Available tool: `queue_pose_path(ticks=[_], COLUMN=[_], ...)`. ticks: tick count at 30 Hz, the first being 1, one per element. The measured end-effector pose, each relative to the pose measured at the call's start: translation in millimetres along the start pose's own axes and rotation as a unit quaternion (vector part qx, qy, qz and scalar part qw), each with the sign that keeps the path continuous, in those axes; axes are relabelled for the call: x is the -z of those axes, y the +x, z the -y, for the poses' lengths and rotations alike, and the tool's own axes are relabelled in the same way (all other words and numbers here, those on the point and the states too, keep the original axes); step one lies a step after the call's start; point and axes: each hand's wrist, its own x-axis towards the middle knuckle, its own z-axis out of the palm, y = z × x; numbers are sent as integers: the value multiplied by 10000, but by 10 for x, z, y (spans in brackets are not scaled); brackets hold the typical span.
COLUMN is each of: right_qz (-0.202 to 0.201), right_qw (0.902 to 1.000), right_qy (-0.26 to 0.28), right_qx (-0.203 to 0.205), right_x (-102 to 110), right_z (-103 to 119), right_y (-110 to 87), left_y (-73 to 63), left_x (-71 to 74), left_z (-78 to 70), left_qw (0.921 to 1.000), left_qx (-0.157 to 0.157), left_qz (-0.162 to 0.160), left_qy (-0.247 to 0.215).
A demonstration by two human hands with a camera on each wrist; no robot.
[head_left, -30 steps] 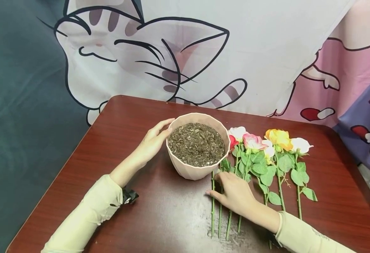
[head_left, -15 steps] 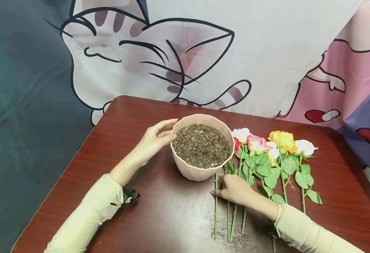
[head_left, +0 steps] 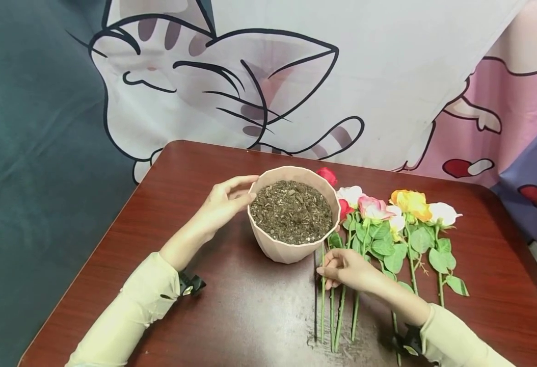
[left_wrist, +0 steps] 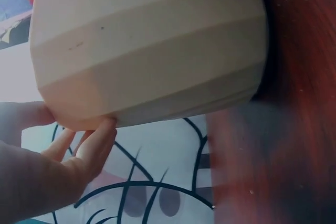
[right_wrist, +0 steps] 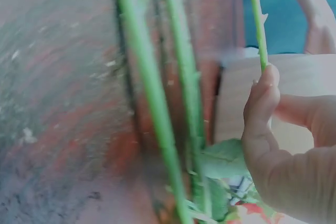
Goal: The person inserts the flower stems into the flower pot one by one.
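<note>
A pale pink faceted flowerpot (head_left: 273, 244) full of dark soil (head_left: 296, 211) stands upright on the table. My left hand (head_left: 224, 201) rests its fingertips and thumb against the pot's left side near the rim, as the left wrist view also shows on the pot wall (left_wrist: 157, 51). To the pot's right, my right hand (head_left: 348, 270) pinches the green stem of a rose (head_left: 322, 311) between thumb and fingers. This stem looks raised, with a dark shadow beside it. A red bloom (head_left: 327, 176) shows behind the pot's rim, in line with the stem; the pot hides the part between.
Several roses lie right of the pot, among them a pink rose (head_left: 373, 208), a yellow rose (head_left: 409, 204) and a white rose (head_left: 442, 214). Their stems point toward the near edge. Behind the brown table (head_left: 195, 168) hangs a cat-print cloth (head_left: 296, 76).
My right hand has taken hold of the leftmost rose stem and shifted it slightly right and up. A red bloom has come into view behind the pot. My left hand stays at the pot.
</note>
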Motion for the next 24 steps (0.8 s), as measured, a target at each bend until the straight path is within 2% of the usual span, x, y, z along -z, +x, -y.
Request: queue_pose_path(ticks=[6, 13, 16, 19, 24], right_qz=[-142, -567, -831, -1122, -1380], right_qw=[9992, 9955, 9913, 9840, 9688], right_qy=[-100, -281, -564, -757, -415], right_qx=[368, 711, 852, 1162, 2015], right_x=[93, 275, 358, 462, 690], right_z=[183, 337, 384, 447, 627], right_y=[-159, -328, -366, -403, -478], left_y=[-19, -19, -20, -21, -13], left_x=[15, 17, 17, 18, 9], left_z=[-51, -10, 13, 26, 23], left_qw=[9999, 9994, 9993, 9993, 9994], left_qx=[116, 174, 228, 207, 114], left_qz=[-102, -26, 47, 110, 111], left_qy=[0, -303, -287, -306, -317])
